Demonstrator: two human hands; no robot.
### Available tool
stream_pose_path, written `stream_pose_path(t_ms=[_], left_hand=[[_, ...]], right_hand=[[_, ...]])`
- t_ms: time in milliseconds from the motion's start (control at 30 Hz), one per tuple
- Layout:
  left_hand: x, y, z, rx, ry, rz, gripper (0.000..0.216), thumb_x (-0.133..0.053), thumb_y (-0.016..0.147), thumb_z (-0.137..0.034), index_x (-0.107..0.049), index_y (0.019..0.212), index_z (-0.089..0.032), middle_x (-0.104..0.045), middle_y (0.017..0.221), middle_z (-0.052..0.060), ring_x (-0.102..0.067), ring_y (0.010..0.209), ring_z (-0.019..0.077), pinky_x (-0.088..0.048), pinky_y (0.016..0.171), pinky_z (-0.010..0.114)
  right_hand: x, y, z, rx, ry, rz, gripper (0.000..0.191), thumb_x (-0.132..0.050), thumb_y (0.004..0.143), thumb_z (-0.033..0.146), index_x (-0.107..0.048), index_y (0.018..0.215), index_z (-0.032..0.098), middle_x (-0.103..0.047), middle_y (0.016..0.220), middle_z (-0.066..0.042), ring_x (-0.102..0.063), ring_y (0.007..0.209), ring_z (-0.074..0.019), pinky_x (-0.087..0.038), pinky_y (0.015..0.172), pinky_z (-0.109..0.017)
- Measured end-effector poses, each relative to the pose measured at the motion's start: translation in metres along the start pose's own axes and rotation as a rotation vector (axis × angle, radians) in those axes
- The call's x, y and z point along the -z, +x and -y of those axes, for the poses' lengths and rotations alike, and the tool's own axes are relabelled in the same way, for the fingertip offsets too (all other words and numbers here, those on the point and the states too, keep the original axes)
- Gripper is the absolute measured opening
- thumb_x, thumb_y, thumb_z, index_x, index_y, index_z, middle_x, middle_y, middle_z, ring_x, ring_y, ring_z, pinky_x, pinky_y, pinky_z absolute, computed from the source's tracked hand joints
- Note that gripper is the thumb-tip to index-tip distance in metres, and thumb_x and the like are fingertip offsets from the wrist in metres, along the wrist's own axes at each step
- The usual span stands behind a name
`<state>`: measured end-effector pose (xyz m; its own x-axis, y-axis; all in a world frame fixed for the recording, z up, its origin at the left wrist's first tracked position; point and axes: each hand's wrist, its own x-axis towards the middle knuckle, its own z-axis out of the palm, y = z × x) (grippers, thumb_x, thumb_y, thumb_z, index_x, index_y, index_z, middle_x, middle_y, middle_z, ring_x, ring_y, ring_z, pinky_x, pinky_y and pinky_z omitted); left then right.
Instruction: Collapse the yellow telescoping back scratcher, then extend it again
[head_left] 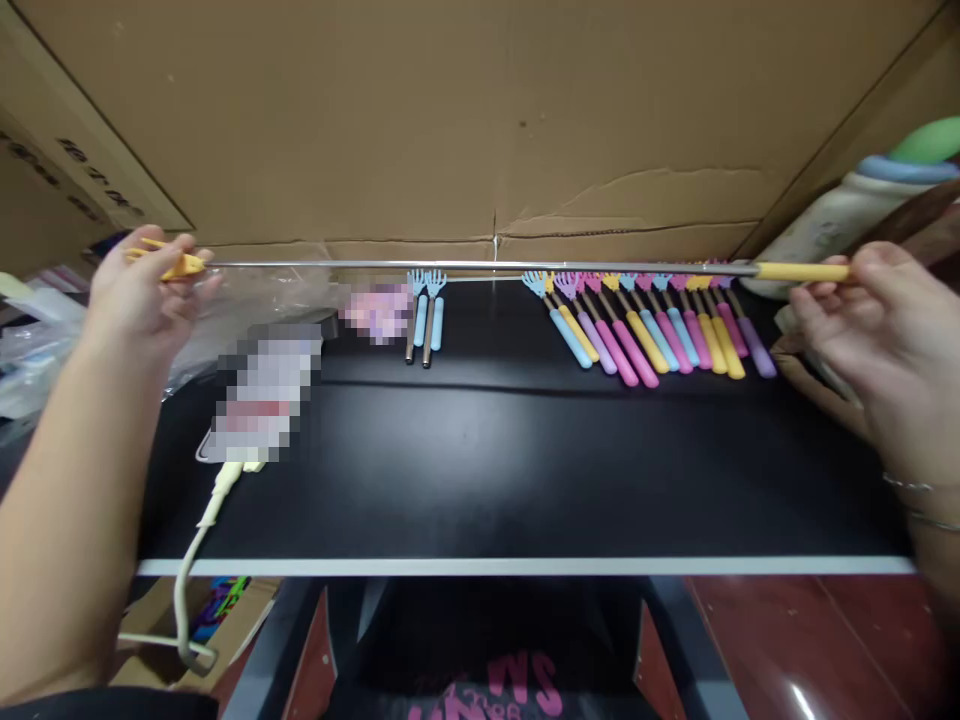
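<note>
A telescopic back scratcher (480,266) with a yellow claw and yellow handle is stretched out level above the table. My left hand (154,275) closes around its claw end. At the other end, my right hand (874,320) pinches the tip of the yellow handle. Below the rod, toward the right, lies a row of collapsed back scratchers (652,335) in blue, yellow, purple and pink. Two blue back scratchers (426,315) lie left of centre, their metal ends and blue handles side by side.
The black table (480,470) has a cardboard wall (480,120) behind it. A blurred-out phone-like object (262,390) with a cream cable (217,495) lies at left, near clear plastic bags (247,300). A large white bottle (832,220) stands at right. Below left is an open cardboard box (255,610).
</note>
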<state>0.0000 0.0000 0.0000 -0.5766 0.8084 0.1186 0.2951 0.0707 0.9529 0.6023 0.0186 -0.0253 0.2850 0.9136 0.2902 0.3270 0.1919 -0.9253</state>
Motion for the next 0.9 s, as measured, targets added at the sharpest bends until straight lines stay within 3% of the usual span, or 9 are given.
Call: stream_pose_path(t_ms=[133,233,433,567,733,900], left_hand=[[0.0,-0.001,0.0,0.023,-0.055,-0.005,0.068,-0.049,0.083,-0.014,-0.02,0.139,-0.04,-0.025,0.16,-0.009,-0.038,0.139,0.0094,-0.048,0.094,0.026],[0.002,0.005,0.006,0.001,-0.159,-0.032,0.074,-0.051,0.076,-0.013,-0.021,0.136,-0.046,-0.027,0.158,-0.015,-0.035,0.141,0.0098,-0.046,0.1,0.029],[-0.006,0.014,0.016,-0.052,-0.587,-0.119,0.087,-0.048,0.042,-0.007,-0.031,0.123,-0.035,-0.034,0.153,-0.006,-0.042,0.136,0.0071,-0.041,0.111,0.027],[-0.022,-0.004,0.006,0.018,-0.646,-0.123,0.076,-0.045,0.045,-0.006,-0.04,0.118,-0.029,-0.039,0.151,-0.003,-0.051,0.128,0.0105,-0.034,0.118,0.035],[-0.045,-0.033,-0.005,0.072,-0.613,-0.047,0.065,-0.047,0.054,-0.002,-0.048,0.115,-0.024,-0.046,0.145,0.003,-0.057,0.122,0.0158,-0.035,0.117,0.042],[-0.044,-0.033,-0.005,0.037,-0.566,0.027,0.062,-0.051,0.054,-0.002,-0.05,0.113,-0.022,-0.053,0.139,0.006,-0.059,0.12,0.0192,-0.03,0.119,0.048]], right_hand=[[0.006,0.017,-0.022,-0.003,0.043,0.03,0.018,-0.057,0.082,0.037,-0.046,0.087,0.024,-0.052,0.106,-0.009,-0.055,0.102,-0.0227,-0.048,0.089,-0.049],[0.003,0.023,-0.027,-0.03,0.169,-0.005,0.017,-0.057,0.08,0.03,-0.041,0.078,0.023,-0.047,0.09,-0.003,-0.055,0.087,-0.0177,-0.05,0.086,-0.047],[-0.007,0.019,-0.015,-0.248,0.562,-0.169,0.011,-0.055,0.077,0.011,-0.054,0.077,0.022,-0.053,0.089,-0.001,-0.06,0.087,-0.0121,-0.054,0.08,-0.033],[-0.017,0.012,-0.008,-0.273,0.58,-0.15,0.011,-0.058,0.077,0.015,-0.062,0.081,0.024,-0.058,0.096,-0.002,-0.063,0.091,-0.0141,-0.057,0.077,-0.033],[-0.033,0.0,-0.006,-0.275,0.482,0.05,0.024,-0.066,0.067,0.015,-0.071,0.087,0.026,-0.063,0.098,-0.003,-0.063,0.085,-0.0163,-0.059,0.074,-0.036],[-0.032,-0.003,-0.006,-0.212,0.428,0.054,0.028,-0.063,0.066,0.013,-0.073,0.089,0.026,-0.063,0.094,-0.004,-0.065,0.083,-0.0173,-0.06,0.079,-0.038]])
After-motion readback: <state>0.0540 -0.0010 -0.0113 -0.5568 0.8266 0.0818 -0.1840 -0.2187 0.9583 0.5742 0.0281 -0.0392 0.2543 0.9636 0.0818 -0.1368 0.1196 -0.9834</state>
